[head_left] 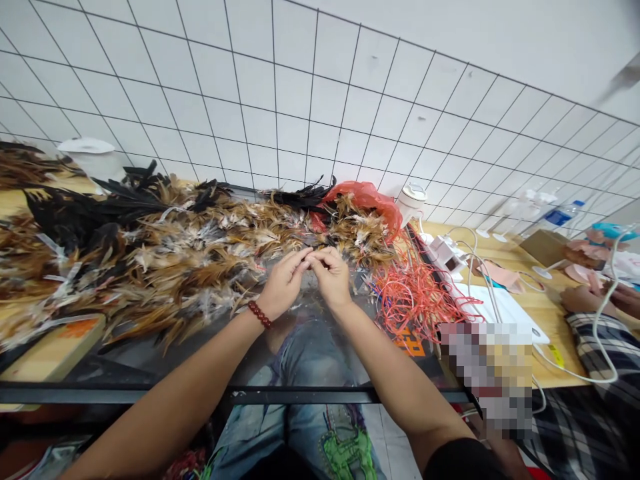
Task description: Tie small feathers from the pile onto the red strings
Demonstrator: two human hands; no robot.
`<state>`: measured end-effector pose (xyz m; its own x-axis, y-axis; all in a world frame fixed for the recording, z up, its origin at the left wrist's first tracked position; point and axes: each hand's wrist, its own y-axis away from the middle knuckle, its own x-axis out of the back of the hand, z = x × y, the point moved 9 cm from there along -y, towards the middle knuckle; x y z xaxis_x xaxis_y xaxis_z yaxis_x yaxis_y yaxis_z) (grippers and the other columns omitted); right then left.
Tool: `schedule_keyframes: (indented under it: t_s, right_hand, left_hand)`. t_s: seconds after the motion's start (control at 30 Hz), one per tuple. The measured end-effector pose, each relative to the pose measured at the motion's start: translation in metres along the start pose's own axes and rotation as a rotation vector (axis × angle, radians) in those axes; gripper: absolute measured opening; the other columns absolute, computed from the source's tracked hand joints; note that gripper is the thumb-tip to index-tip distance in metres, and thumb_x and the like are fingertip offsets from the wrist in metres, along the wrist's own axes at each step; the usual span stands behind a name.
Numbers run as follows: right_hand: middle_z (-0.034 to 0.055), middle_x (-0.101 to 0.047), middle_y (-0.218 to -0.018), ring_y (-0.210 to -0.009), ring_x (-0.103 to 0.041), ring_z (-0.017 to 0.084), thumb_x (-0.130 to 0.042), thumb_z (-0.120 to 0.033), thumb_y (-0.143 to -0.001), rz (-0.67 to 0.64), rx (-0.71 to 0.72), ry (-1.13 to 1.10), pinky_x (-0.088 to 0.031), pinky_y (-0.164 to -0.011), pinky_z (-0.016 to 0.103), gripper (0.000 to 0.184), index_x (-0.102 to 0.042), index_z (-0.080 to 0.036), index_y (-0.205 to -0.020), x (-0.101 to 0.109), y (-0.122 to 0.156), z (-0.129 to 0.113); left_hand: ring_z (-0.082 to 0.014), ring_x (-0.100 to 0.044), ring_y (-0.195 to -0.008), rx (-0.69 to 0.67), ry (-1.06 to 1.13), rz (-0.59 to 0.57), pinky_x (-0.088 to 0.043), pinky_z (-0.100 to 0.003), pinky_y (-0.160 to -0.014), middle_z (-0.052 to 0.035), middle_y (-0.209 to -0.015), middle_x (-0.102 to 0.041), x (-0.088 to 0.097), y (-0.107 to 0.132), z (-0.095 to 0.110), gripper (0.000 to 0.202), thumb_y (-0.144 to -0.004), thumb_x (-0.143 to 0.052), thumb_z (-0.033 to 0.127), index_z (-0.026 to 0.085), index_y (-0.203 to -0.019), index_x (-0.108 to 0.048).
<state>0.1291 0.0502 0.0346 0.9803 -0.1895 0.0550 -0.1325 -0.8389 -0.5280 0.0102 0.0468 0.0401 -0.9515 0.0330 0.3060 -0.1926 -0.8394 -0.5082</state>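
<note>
My left hand (284,283) and my right hand (331,275) meet over a glass table (165,363), fingertips pinched together at the middle. Both are closed on something small that I cannot make out. A dark red bead bracelet (260,314) circles my left wrist. Just beyond the hands lies a wide heap of brown, tan and black feathers (165,260). A tangle of red rubber bands (417,293) lies right of my right hand.
A red plastic bag (370,200) sits behind the feathers, beside a white cup (411,203). White cables (480,267) and a white board (505,310) lie on the wooden table at right, where another person's hand (580,298) rests. A wire grid (310,113) backs the table.
</note>
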Motion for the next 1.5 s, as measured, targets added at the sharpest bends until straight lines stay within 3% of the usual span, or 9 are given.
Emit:
schedule_keyframes:
  t_s: [0.17, 0.37, 0.47, 0.67, 0.83, 0.97, 1.17, 1.3, 1.5]
  right_hand:
    - [0.0019, -0.057, -0.077, -0.075, -0.054, 0.015, -0.067, -0.037, -0.078, 0.002, -0.036, -0.047, -0.046, -0.072, 0.030, 0.016, -0.074, -0.023, -0.075, 0.007, -0.003, 0.003]
    - [0.0001, -0.059, -0.071, -0.075, -0.054, 0.014, -0.071, -0.036, -0.073, -0.048, -0.101, -0.202, -0.043, -0.076, 0.029, 0.017, -0.071, -0.021, -0.066, -0.002, -0.004, 0.013]
    - [-0.0011, -0.060, -0.069, -0.068, -0.051, 0.012, -0.073, -0.039, -0.068, 0.120, -0.189, -0.289, -0.042, -0.070, 0.027, 0.021, -0.068, -0.019, -0.068, 0.019, -0.012, 0.028]
    - [-0.0051, -0.053, -0.060, -0.055, -0.040, 0.008, -0.072, -0.046, -0.065, 0.438, -0.269, -0.285, -0.036, -0.057, 0.023, 0.032, -0.066, -0.017, -0.076, 0.083, -0.025, 0.052]
    - [0.0005, -0.063, -0.075, -0.075, -0.055, 0.013, -0.070, -0.036, -0.073, 0.272, -0.060, -0.076, -0.044, -0.078, 0.029, 0.018, -0.070, -0.018, -0.072, 0.062, -0.021, 0.023]
    - [0.0011, -0.060, -0.076, -0.077, -0.056, 0.014, -0.069, -0.032, -0.077, 0.066, 0.008, -0.021, -0.046, -0.076, 0.029, 0.012, -0.073, -0.021, -0.075, 0.021, -0.009, 0.002]
    - [0.0004, -0.055, -0.079, -0.068, -0.054, 0.012, -0.068, -0.032, -0.079, -0.040, -0.037, -0.103, -0.046, -0.065, 0.028, 0.011, -0.074, -0.023, -0.075, 0.004, -0.003, -0.002]
    - [0.0010, -0.059, -0.076, -0.077, -0.055, 0.014, -0.071, -0.030, -0.076, -0.015, -0.017, -0.112, -0.045, -0.074, 0.029, 0.009, -0.073, -0.023, -0.072, 0.006, -0.003, -0.002]
    - [-0.0007, -0.058, -0.067, -0.065, -0.048, 0.012, -0.063, -0.045, -0.077, 0.161, -0.239, -0.185, -0.042, -0.066, 0.027, 0.028, -0.068, -0.018, -0.073, 0.021, -0.007, 0.035]
  left_hand:
    - [-0.0162, -0.058, -0.065, 0.267, 0.342, -0.166, -0.047, -0.027, -0.064, -0.0048, -0.070, -0.066, -0.010, -0.003, -0.025, 0.032, -0.084, -0.057, 0.044, 0.015, -0.085, -0.070]
    - [-0.0122, -0.055, -0.055, 0.412, 0.424, -0.274, -0.043, -0.024, -0.060, -0.0023, -0.054, -0.060, -0.015, 0.001, -0.029, 0.035, -0.073, -0.068, 0.046, 0.014, -0.059, -0.062]
    - [-0.0117, -0.053, -0.051, 0.476, 0.437, -0.262, -0.045, -0.025, -0.058, 0.0009, -0.051, -0.056, -0.016, 0.003, -0.037, 0.032, -0.068, -0.072, 0.046, 0.015, -0.066, -0.065]
    - [-0.0180, -0.062, -0.067, 0.494, 0.270, 0.132, -0.052, -0.036, -0.075, -0.0043, -0.067, -0.065, 0.022, -0.002, -0.069, 0.025, -0.066, -0.071, 0.037, 0.014, -0.075, -0.069]
    - [-0.0252, -0.050, -0.126, 0.095, -0.077, 0.398, -0.033, -0.042, -0.111, -0.0117, -0.130, -0.060, 0.054, -0.006, -0.030, 0.045, -0.067, -0.071, 0.023, 0.018, -0.112, -0.067]
    - [-0.0242, -0.052, -0.125, 0.058, 0.067, 0.166, -0.034, -0.040, -0.110, -0.0111, -0.128, -0.062, 0.028, -0.008, -0.012, 0.041, -0.081, -0.063, 0.035, 0.019, -0.119, -0.065]
    - [-0.0166, -0.061, -0.071, 0.232, 0.410, -0.179, -0.050, -0.031, -0.075, -0.0054, -0.072, -0.066, -0.010, -0.003, -0.016, 0.035, -0.083, -0.061, 0.047, 0.014, -0.082, -0.070]
    - [-0.0094, -0.050, -0.051, 0.447, 0.619, -0.213, -0.045, -0.023, -0.053, -0.0005, -0.058, -0.054, -0.019, 0.004, -0.027, 0.035, -0.073, -0.071, 0.045, 0.014, -0.062, -0.060]
    - [-0.0007, -0.027, -0.039, 0.621, 0.677, -0.049, -0.017, -0.013, -0.036, 0.0050, -0.052, -0.043, -0.009, 0.005, -0.042, 0.032, -0.063, -0.080, 0.038, 0.011, -0.069, -0.064]
